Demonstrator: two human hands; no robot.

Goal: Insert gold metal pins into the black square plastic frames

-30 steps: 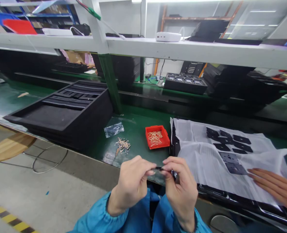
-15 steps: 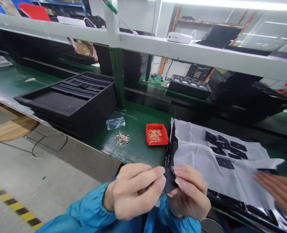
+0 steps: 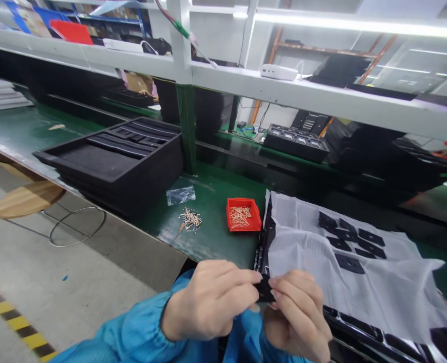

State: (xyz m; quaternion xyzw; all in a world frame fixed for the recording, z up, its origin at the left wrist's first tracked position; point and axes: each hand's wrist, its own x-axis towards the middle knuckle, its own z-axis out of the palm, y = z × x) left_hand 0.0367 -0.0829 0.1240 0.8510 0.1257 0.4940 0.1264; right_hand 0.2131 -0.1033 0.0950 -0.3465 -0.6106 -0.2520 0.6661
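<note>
At the front edge of the tabletop (image 3: pixel 212 237), a small black piece (image 3: pixel 265 291) sits between the fingertips of both hands, its visible part running roughly crosswise and tipped down toward the right; which end leads cannot be told. The left hand (image 3: pixel 212 300) and right hand (image 3: pixel 297 317) both grasp it in a curled pinch and together hide most of it, so its full outline is hard to make out. Blue sleeves (image 3: pixel 132 333) cover the wrists. Just to the right, a thin white sheet (image 3: pixel 306 272) carries flat black pieces (image 3: pixel 350 263) above a glossy black tray (image 3: pixel 359 325). Farther off sit a red bin (image 3: pixel 240 214) of tan pins, a loose pile of pins (image 3: pixel 190 220), a plastic bag (image 3: pixel 180 195) and stacked black foam trays (image 3: pixel 106 161).
</note>
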